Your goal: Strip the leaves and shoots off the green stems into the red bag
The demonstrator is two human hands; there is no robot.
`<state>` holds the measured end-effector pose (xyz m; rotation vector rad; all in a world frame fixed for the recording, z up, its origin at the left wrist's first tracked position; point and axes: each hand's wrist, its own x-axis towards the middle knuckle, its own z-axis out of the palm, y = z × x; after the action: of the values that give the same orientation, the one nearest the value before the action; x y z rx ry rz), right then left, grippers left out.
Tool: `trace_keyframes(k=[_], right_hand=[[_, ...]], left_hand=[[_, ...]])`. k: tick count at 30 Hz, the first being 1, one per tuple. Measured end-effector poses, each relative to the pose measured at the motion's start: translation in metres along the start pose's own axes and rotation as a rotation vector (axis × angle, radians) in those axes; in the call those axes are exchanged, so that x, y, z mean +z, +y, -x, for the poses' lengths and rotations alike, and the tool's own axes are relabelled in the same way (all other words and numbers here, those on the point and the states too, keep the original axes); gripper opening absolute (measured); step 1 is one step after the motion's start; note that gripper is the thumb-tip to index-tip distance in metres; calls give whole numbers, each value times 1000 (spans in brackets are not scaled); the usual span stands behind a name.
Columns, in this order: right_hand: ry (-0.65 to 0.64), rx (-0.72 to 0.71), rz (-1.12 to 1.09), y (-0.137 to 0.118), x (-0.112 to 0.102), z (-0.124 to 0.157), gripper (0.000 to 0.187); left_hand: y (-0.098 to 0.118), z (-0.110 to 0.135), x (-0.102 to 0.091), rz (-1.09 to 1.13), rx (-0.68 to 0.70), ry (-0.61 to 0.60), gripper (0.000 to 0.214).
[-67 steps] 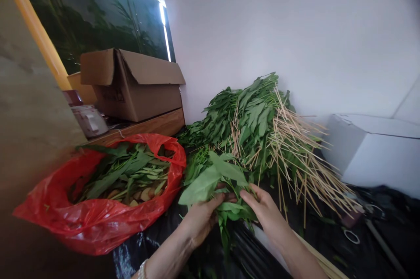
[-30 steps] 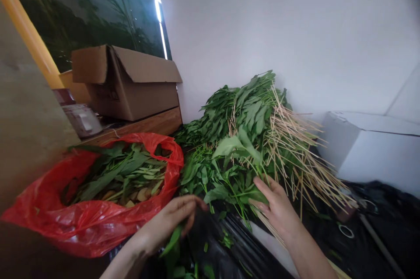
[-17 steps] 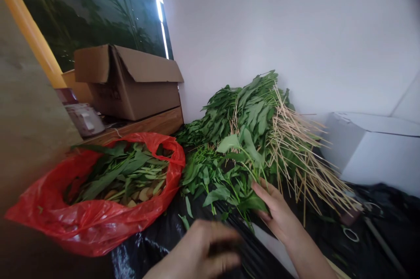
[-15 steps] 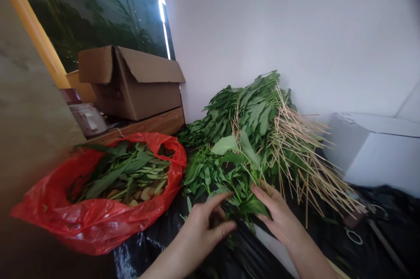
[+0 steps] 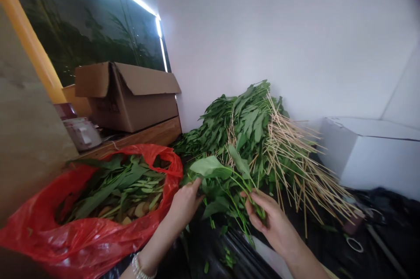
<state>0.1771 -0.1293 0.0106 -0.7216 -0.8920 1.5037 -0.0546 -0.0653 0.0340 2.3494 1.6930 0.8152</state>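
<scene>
My right hand (image 5: pixel 274 222) is closed around the stems of a small bunch of green leafy sprigs (image 5: pixel 226 180), held just above the black plastic sheet (image 5: pixel 226 252). My left hand (image 5: pixel 184 202) reaches into the same bunch from the left, its fingers pinching a leaf at the bunch's edge. Behind the hands lies a big pile of skewered greens (image 5: pixel 249 121) with many thin wooden sticks (image 5: pixel 295 169) fanning out to the right.
A red plastic bag (image 5: pixel 82 235) full of leaves and stems sits at the left. An open cardboard box (image 5: pixel 127 95) stands on a wooden ledge (image 5: pixel 144 132) behind it. A white box (image 5: pixel 370 152) is at the right, against the white wall.
My left hand dropped low, then rose again to the bunch's left side. The right hand has kept hold of the sprigs and lifted them slightly. The camera tilted a little downward.
</scene>
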Motion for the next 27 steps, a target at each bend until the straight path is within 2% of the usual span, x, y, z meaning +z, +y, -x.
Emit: trace_keyframes(k=[2,6,9,11,13,14,16,19,20,21,25,27], right_hand=[[-9,-2,2,-1,2,0,27],[-30,-7,105,1,5,0,28],[-40,-32,259,6,6,-1,35],[-39,-45,328,9,6,-3,39],[-40,-47,348,11,6,-4,40],[-40,-47,349,11,6,-4,39],[-20,-63,353,10,6,-4,38],[59,-105,415,8,8,-3,38],[79,-112,447,8,8,-3,40],[91,-116,477,8,8,-3,40],[83,-135,574,10,7,-3,42],[73,-150,634,11,5,-3,41]], left_hand=[[8,4,3,125,49,-65,35],[42,16,20,617,76,-144,38],[62,14,29,915,15,-121,39],[65,9,32,1036,-55,-80,37],[61,6,31,1061,-124,-16,38],[58,6,29,1034,-139,-1,40],[53,10,22,907,-106,-49,44],[55,24,8,603,88,-194,46],[57,28,3,512,162,-190,42],[60,32,-2,433,228,-138,36],[65,26,-14,108,396,231,20],[63,17,-14,-47,432,287,16]])
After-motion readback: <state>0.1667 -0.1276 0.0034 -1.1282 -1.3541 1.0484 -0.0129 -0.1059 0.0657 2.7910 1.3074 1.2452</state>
